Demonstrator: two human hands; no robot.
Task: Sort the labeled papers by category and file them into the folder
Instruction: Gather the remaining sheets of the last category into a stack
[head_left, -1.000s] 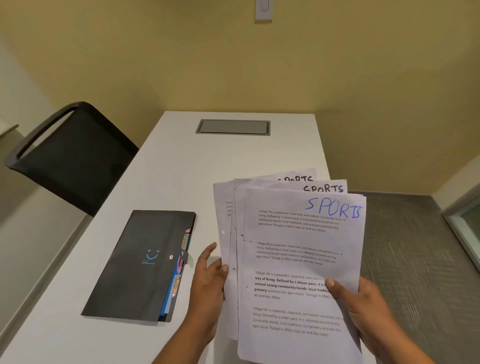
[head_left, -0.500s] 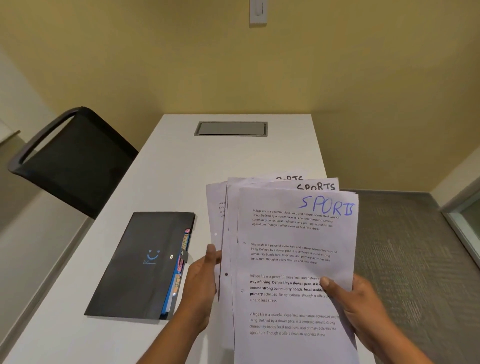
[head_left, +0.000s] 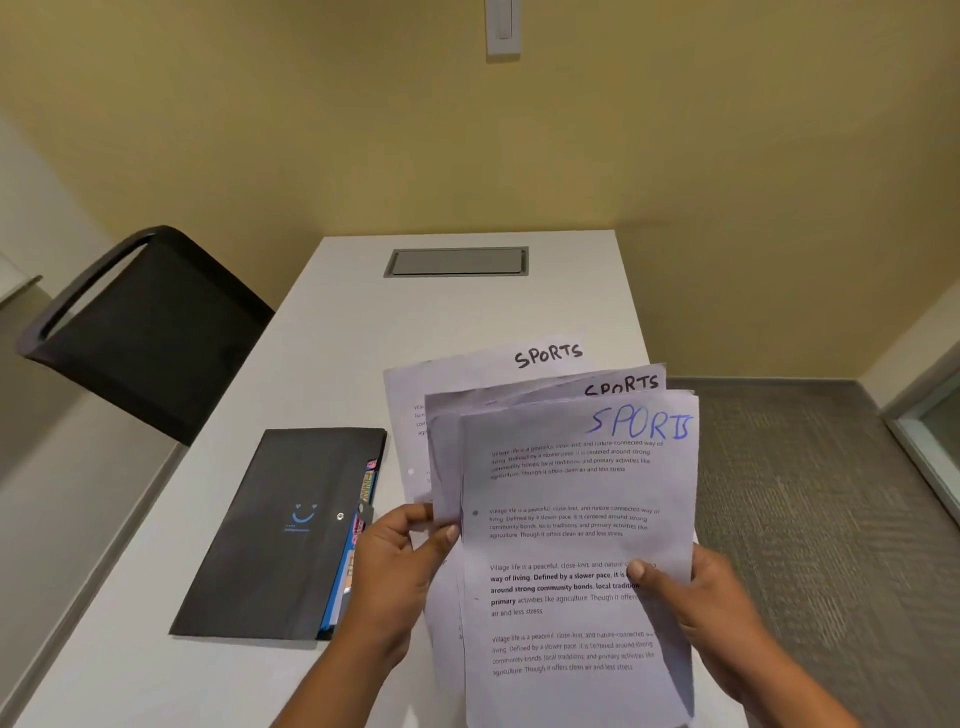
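I hold a fanned stack of printed papers above the near right part of the white table. The visible sheets have "SPORTS" handwritten at their top right, the front one in blue. My right hand grips the stack at its right edge, thumb on the front sheet. My left hand pinches the left edge of the sheets behind. One sheet labeled SPORTS sticks out at the back left. A black expanding folder with a blue smile mark lies closed on the table to the left, colored tabs showing at its right edge.
A black chair stands at the table's left side. A grey cable hatch is set into the far end of the table. A yellow wall lies beyond, carpet floor to the right.
My left hand has closed from a flat hold into a pinch on the stack's left edge. The rear sheet has fanned out further up and left, showing its full SPORTS label.
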